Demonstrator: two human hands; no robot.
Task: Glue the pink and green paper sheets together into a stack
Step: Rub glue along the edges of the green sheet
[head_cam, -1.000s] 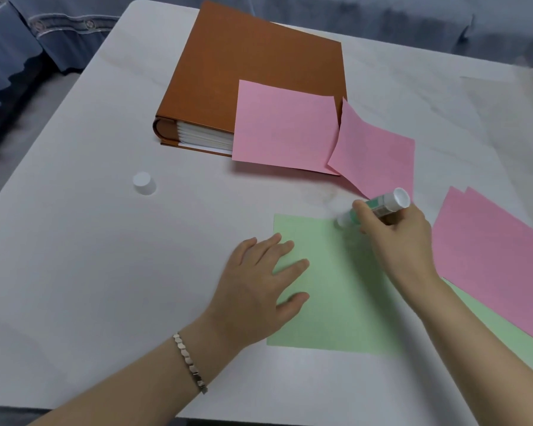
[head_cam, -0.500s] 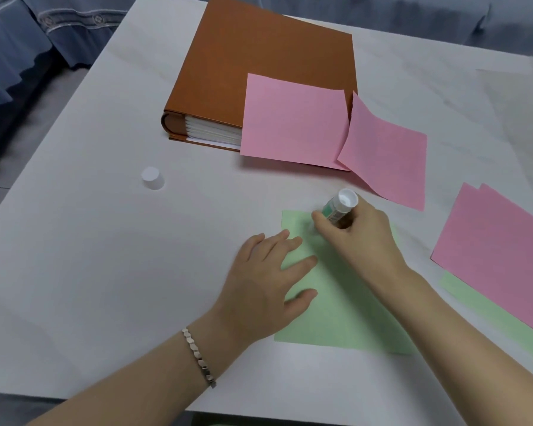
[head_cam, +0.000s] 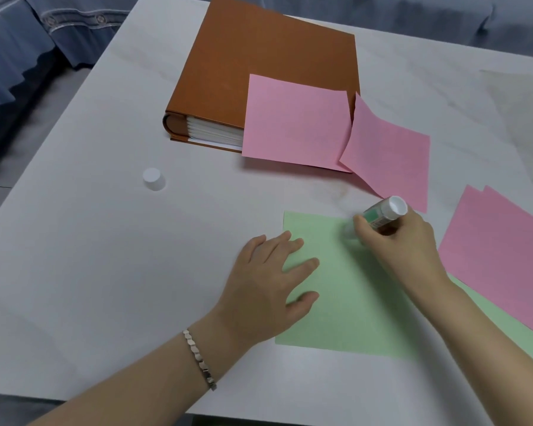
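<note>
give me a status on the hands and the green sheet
Left hand flat on green sheet, pinning it. Right hand grips glue stick, tip near the sheet's far edge. White cap stands apart, not in the way.

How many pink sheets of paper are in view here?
4: one pink sheet overhangs the brown album; a second pink sheet leans against its right side; two overlap in the right-hand pile, where more may be hidden.
</note>
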